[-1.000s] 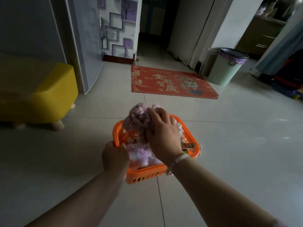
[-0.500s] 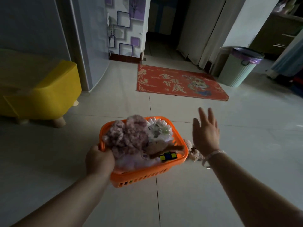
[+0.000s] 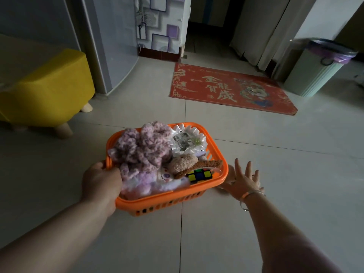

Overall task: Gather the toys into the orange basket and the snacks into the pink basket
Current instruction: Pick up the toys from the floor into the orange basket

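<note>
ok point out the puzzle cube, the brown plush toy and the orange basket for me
puzzle cube [image 3: 200,175], head view, on its blue top tile
brown plush toy [image 3: 184,162], head view, on its rounded tan body
orange basket [image 3: 169,196], head view, on the near rim

Orange basket [image 3: 169,196] tilted, heaped with plush toys [image 3: 143,148].

A pale tiled floor [image 3: 256,146] carries everything here. At its far side lies a red doormat [image 3: 232,88] with gold characters and a cartoon figure. A yellow padded stool [image 3: 49,89] on short wooden legs stands at the left edge. Near the far right corner stands a light green ribbed bin [image 3: 315,71] lined with a purple bag. Patterned wallpaper [image 3: 159,22] covers the far wall beside a dark doorway [image 3: 208,18].
</note>
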`<state>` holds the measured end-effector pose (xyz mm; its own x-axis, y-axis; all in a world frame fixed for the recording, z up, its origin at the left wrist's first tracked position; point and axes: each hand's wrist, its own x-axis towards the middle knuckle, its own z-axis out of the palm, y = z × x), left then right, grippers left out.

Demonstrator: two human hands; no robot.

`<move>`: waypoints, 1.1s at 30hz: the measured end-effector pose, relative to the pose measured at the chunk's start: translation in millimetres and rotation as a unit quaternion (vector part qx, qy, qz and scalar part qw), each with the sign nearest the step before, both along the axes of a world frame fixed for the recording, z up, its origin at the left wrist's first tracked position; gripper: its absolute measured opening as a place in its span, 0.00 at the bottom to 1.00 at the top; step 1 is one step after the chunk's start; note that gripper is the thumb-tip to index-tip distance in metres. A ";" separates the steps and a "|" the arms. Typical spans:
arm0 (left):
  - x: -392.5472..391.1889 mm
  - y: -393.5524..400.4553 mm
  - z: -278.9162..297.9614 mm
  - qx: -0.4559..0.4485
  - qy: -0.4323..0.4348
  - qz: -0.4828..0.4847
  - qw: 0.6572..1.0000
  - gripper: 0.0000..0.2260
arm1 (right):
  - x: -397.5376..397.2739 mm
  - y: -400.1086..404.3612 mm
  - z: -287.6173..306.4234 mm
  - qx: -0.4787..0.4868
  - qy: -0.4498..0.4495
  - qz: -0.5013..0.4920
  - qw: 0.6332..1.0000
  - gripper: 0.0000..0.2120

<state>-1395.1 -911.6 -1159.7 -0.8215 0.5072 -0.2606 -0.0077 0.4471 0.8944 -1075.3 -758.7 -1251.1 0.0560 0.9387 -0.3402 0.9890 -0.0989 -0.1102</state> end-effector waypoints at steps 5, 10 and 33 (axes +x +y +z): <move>1.9 -6.6 -0.1 0.007 -0.010 0.004 1.000 0.04 | -2.7 -11.4 -13.6 0.017 0.054 -0.033 0.998 0.32; -4.6 -13.7 -1.8 0.000 -0.007 0.012 1.000 0.06 | -3.7 -23.4 -7.1 0.074 0.048 -0.014 0.996 0.17; 56.9 -54.2 3.5 0.015 -0.050 -0.151 0.987 0.04 | -47.1 -142.9 189.4 0.200 0.141 0.209 0.947 0.28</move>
